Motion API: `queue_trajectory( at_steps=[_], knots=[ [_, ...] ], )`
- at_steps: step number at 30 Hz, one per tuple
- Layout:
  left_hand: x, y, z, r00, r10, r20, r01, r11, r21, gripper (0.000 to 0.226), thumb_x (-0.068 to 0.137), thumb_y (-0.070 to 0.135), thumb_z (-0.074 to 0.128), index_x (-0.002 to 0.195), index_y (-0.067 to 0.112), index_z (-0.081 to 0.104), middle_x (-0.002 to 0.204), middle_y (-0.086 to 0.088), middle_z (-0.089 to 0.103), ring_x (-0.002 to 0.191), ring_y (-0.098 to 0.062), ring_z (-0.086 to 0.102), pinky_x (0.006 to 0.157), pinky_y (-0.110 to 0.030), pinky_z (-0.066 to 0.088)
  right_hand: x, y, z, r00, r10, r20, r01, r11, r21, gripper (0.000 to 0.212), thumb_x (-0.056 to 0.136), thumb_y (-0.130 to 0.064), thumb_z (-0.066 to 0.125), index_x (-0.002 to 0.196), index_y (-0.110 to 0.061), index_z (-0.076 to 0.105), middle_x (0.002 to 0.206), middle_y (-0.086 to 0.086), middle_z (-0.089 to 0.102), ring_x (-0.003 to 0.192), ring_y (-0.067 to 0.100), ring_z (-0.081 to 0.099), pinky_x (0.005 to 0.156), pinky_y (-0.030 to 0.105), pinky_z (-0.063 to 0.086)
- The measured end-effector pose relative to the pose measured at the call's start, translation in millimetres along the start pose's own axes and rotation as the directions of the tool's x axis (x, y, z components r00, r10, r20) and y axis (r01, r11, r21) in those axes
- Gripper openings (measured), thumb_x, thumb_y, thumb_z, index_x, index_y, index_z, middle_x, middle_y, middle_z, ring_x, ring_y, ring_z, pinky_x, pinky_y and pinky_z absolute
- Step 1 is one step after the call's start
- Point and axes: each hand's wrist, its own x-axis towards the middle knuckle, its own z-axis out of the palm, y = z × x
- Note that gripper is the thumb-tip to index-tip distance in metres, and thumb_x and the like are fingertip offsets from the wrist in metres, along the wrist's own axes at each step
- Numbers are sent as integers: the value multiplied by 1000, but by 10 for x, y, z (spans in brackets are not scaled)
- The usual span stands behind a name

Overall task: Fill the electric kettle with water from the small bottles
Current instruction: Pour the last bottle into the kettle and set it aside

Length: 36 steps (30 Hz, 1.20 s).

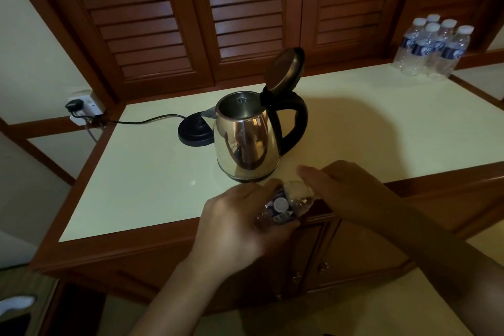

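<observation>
A steel electric kettle [246, 139] with a black handle stands on the pale counter [141, 180], lid flipped up and the inside visible. My left hand [234, 226] grips a small clear water bottle [283, 206] with a dark label and white cap, held near the counter's front edge just below the kettle. My right hand [338, 188] rests on the bottle's other end, fingers stretched over it. Several more small bottles [432, 49] stand grouped at the counter's far right.
The kettle's black base [195, 132] sits left of the kettle, its cord running to a wall socket [81, 109]. Wooden louvered doors [245, 8] rise behind the counter, with wooden cabinet fronts [354, 248] below its front edge.
</observation>
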Motion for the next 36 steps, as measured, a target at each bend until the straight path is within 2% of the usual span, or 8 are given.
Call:
queue_trajectory(
  at_steps=[2,6,9,11,16,23,30,36],
  knots=[
    [-34,10,116,999,28,-36,-25,997,73,63,85,58,78,133,18,73,119,-2,78,106,-19,75,84,-37,65,14,38,2,995,99,19,-99,995,-12,77,97,-64,42,74,7,60,75,24,59,70,34,61,58,30,36],
    [-1,9,223,989,-141,48,144,986,-78,76,83,69,74,143,24,64,133,5,70,121,-14,66,93,-35,60,12,137,-75,998,-39,-57,36,998,-45,61,87,-74,43,59,-21,55,58,-1,52,52,9,50,58,23,40],
    [54,-48,301,937,-279,208,337,879,-338,73,87,63,74,151,31,55,139,12,66,126,-5,64,100,-32,59,-48,238,-202,986,-120,-112,128,990,66,26,88,-62,52,86,-40,65,81,-19,65,71,3,62,62,13,45],
    [99,-58,366,919,-294,262,385,812,-440,64,93,48,75,151,28,56,139,11,68,126,-1,65,102,-27,57,-112,309,-280,984,-128,-122,146,977,153,18,94,-48,55,109,-41,65,100,-27,65,88,0,65,72,9,46],
    [364,59,496,922,-249,297,375,765,-524,44,95,29,77,136,42,64,122,21,74,114,7,68,91,-15,56,-171,484,-428,966,-99,-239,168,943,289,34,100,-32,56,133,-39,60,120,-20,65,98,6,67,76,11,51],
    [902,355,885,919,-183,350,368,716,-593,38,83,54,75,119,54,65,116,30,71,103,6,69,81,-11,53,-65,730,-613,926,76,-370,113,880,461,69,79,-50,64,144,-41,43,123,-18,64,109,-2,65,80,23,60],
    [1692,747,1513,907,-14,421,253,818,-517,36,96,47,72,130,48,62,110,19,73,100,1,68,81,-23,57,122,1215,-1166,855,146,-498,143,857,496,61,82,-47,65,140,-43,48,119,-24,65,108,-3,65,76,15,57],
    [2604,1071,2175,923,-24,384,261,772,-580,41,92,38,81,130,39,66,114,13,75,104,-2,69,84,-22,59,379,1734,-1856,857,141,-495,186,812,554,50,96,-35,55,145,-34,47,132,-19,63,116,-4,63,89,20,57]
  ],
)
